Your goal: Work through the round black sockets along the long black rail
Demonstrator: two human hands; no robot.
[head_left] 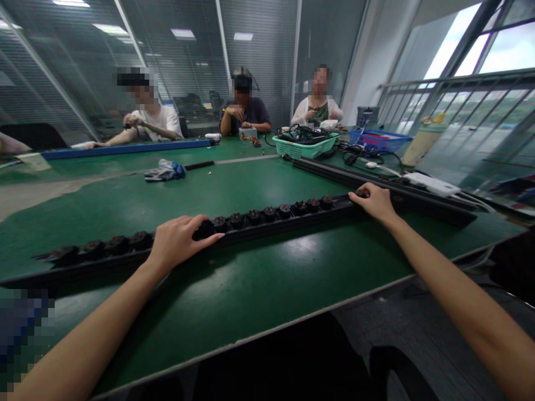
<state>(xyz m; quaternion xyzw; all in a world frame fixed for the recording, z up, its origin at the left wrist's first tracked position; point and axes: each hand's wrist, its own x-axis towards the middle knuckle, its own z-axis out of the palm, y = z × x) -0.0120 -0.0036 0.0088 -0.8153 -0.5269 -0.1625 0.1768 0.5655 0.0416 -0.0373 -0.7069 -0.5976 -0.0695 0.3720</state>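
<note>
— So, where's our rail [267, 218]?
— Under both our hands: left hand [178, 242] curled round one knob [205, 228], right hand [375, 201] with fingers bent onto the far end; whether that one grips, we cannot tell.
— Past our fingers?
— A second rail [334, 173], then a basket [305, 148], on the green table [251, 289].

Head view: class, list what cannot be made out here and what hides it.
- Head view: the left hand covers part of the black strip; grip unclear.
- Head view: the right hand hides the strip beneath it.
- Head view: the green basket, contents too small and tangled.
- Head view: the strip's left end, lost in blur.
</note>
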